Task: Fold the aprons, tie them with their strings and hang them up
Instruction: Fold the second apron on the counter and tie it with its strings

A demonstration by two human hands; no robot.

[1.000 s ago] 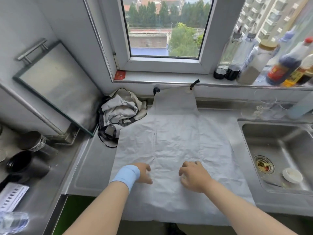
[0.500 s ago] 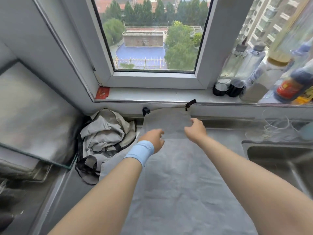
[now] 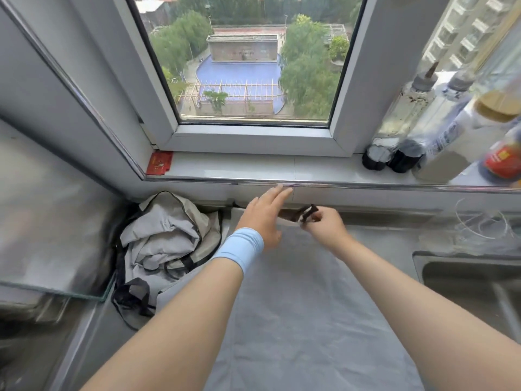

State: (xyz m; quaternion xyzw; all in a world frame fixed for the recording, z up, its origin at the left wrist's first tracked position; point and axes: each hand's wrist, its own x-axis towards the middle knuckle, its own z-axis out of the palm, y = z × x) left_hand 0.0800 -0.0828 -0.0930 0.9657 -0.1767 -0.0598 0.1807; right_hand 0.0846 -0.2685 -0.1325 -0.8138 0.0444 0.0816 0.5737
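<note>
A grey apron [image 3: 304, 306] lies flat on a steel counter [image 3: 380, 238], its long axis running from the person straight toward the window wall, bib end pointing at the sill [image 3: 253, 166] and skirt end toward the near edge. The right hand [image 3: 327, 225] pinches the black strap [image 3: 307, 212] at the bib's right corner, raising it just off the counter. The left hand [image 3: 263, 215], above a pale blue wristband [image 3: 241, 249], reaches over the bib with fingers straight and together, their tips at the sill's metal edge. Half a second earlier both hands rested on the bib with the strap lying loose against the wall; a second ago they were pressed on the apron's middle, near the person. A crumpled apron [image 3: 166, 238] with black ties sits beside the first, to its left. A sink [image 3: 462, 275] lies to the right. Bottles [image 3: 406, 114] line the sill's right end; one red label [image 3: 503, 162] carries yellow marks too blurred to read, as is the print on a red card [image 3: 159, 163] in the sill's left corner.
</note>
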